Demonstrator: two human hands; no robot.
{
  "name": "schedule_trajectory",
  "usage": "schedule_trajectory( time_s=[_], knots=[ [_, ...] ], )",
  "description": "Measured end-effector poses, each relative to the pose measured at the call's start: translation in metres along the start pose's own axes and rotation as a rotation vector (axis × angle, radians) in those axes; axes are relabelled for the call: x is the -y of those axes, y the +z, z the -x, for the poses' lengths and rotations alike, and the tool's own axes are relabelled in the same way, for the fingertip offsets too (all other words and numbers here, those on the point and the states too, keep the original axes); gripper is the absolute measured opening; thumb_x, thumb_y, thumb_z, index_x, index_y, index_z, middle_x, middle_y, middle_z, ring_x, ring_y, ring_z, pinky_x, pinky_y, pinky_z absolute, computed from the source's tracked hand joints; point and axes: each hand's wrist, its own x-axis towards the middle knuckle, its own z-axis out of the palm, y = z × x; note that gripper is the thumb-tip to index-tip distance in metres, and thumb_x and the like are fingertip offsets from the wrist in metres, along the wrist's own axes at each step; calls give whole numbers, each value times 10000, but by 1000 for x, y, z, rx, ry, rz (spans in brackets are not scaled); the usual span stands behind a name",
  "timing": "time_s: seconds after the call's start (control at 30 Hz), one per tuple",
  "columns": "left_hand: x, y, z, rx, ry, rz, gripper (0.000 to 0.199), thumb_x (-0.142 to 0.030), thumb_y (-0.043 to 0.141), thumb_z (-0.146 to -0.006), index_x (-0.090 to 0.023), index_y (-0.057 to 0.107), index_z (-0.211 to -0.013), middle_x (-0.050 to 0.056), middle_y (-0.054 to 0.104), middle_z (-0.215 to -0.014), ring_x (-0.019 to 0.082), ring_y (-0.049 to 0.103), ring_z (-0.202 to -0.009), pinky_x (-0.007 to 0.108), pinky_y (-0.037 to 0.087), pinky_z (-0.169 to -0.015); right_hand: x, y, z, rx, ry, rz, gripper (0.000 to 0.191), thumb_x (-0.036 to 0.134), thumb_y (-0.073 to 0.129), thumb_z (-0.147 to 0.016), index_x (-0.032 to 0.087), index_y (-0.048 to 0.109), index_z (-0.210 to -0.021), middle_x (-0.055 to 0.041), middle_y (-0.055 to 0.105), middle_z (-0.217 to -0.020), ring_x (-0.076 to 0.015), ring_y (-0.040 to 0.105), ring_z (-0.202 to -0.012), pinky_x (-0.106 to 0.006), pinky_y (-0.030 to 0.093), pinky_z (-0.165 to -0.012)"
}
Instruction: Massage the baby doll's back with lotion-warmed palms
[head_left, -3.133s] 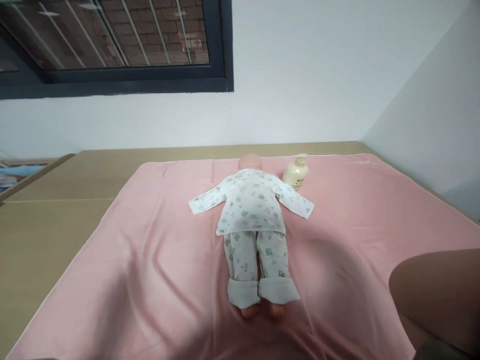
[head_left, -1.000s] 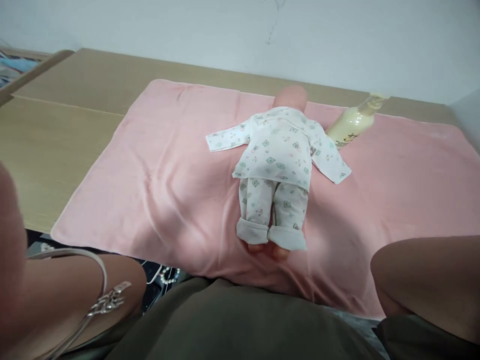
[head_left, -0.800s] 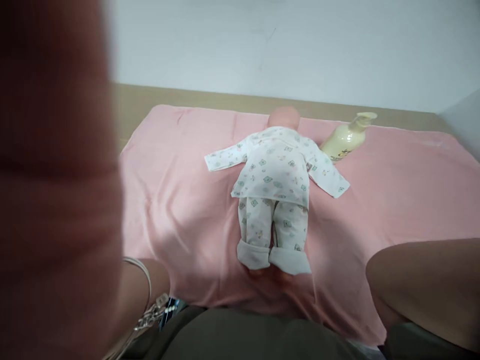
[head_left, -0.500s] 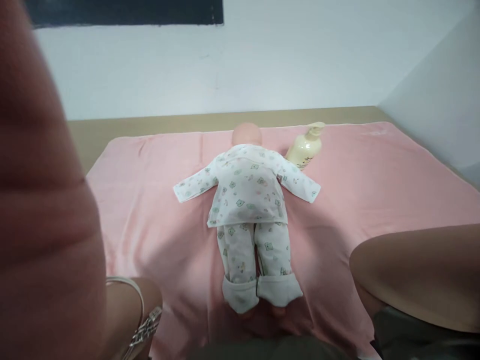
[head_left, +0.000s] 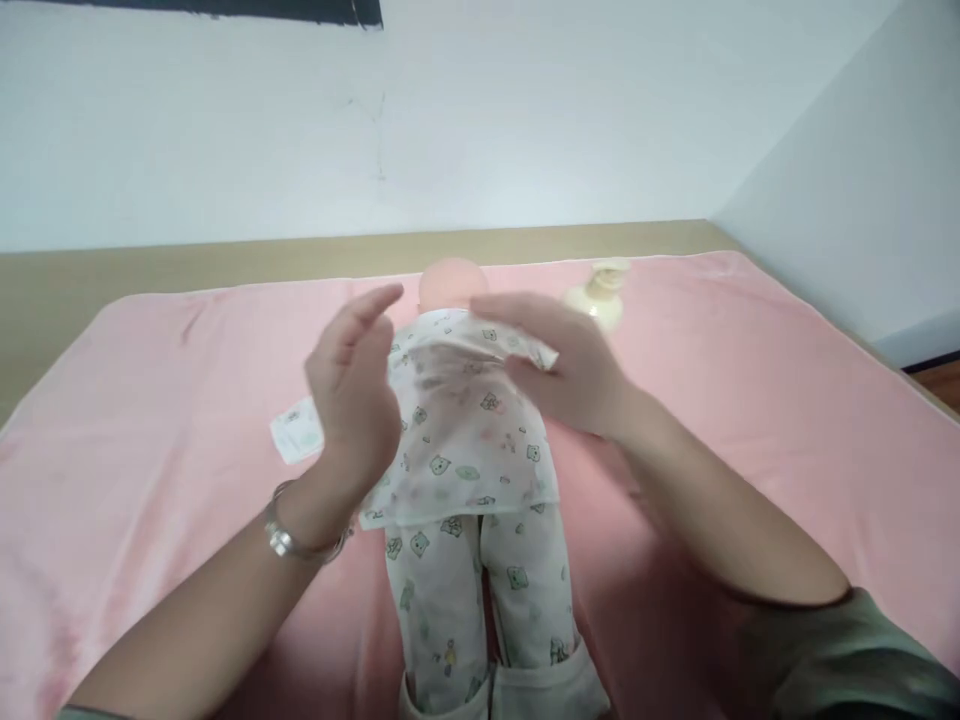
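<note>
Pink blanket (head_left: pixel 750 400); clothed doll (head_left: pixel 472 450) on it; 2 hands (head_left: pixel 356 390) (head_left: pixel 570 365) hover above.

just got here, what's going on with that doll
A person holds both bare hands, left and right, over the upper back of a doll in a patterned white top and trousers. Neither hand grips anything. The doll lies on a pink blanket, with a pump bottle beyond the right hand.

no readable text, no legible labels
</note>
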Motion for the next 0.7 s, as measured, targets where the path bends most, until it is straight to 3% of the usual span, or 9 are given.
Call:
schedule_trajectory(
  time_s=[0.03, 0.13, 0.2, 0.33, 0.43, 0.5, 0.6, 0.7],
  knots=[
    [16, 12, -1, -15, -3, -10, 297, -174, 548, -950, -145, 782, -1131, 73, 793, -1216, 227, 715, -1218, 431, 565, -1175, -9, 17, 1, 41, -21, 61, 459, 171, 427, -981, 82, 698, -1340, -175, 676, -1464, -248, 630, -1422, -446, 551, -1215],
    [60, 36, -7, 55, -48, -57, 298, -182, 552, -911, -191, 793, -1085, 47, 807, -1157, 217, 737, -1137, 404, 590, -1099, -20, 59, 3, 223, -10, 161, 522, 125, 396, -984, 127, 666, -1431, -107, 549, -1623, -254, 450, -1584, -521, 384, -1356],
    [76, 41, -9, 91, -91, -66, 289, -207, 541, -914, -211, 794, -1055, 37, 811, -1126, 212, 740, -1093, 388, 603, -1043, -23, 72, 1, 300, 25, 189, 508, 155, 367, -1044, 135, 629, -1480, -82, 515, -1652, -226, 400, -1614, -521, 294, -1399],
    [77, 40, -4, 110, -74, -114, 305, -227, 531, -922, -225, 798, -1068, 33, 817, -1108, 214, 735, -1056, 385, 603, -983, -32, 71, -6, 363, 140, 207, 498, 303, 370, -1104, 156, 595, -1524, -66, 492, -1670, -251, 362, -1633, -559, 237, -1407],
    [73, 39, -1, 115, -58, -139, 309, -247, 538, -921, -217, 788, -1099, 48, 813, -1140, 234, 726, -1090, 419, 587, -1016, -24, 71, 0, 298, 374, 296, 669, 416, 404, -1091, 4, 425, -1618, -208, 401, -1701, -358, 334, -1636, -629, 293, -1365],
    [73, 39, 1, 106, -57, -139, 303, -271, 514, -942, -210, 776, -1080, 60, 808, -1127, 246, 716, -1090, 464, 554, -1086, -7, 76, 9, 248, 429, 377, 724, 402, 402, -1079, -85, 373, -1613, -305, 368, -1685, -424, 323, -1627, -664, 322, -1337],
    [76, 39, 2, 85, -67, -134, 322, -313, 459, -985, -210, 759, -1038, 62, 800, -1094, 246, 706, -1074, 499, 489, -1174, 12, 82, 20, 261, 229, 412, 654, 304, 411, -1058, -55, 417, -1604, -289, 361, -1694, -428, 302, -1634, -647, 314, -1348],
    [81, 39, 4, 92, -80, -112, 353, -347, 424, -1012, -217, 748, -1059, 55, 790, -1114, 230, 706, -1079, 430, 539, -1073, -4, 76, 13, 406, -13, 324, 610, 347, 437, -1070, 34, 485, -1591, -190, 417, -1696, -345, 303, -1650, -597, 228, -1399]
  ],
)
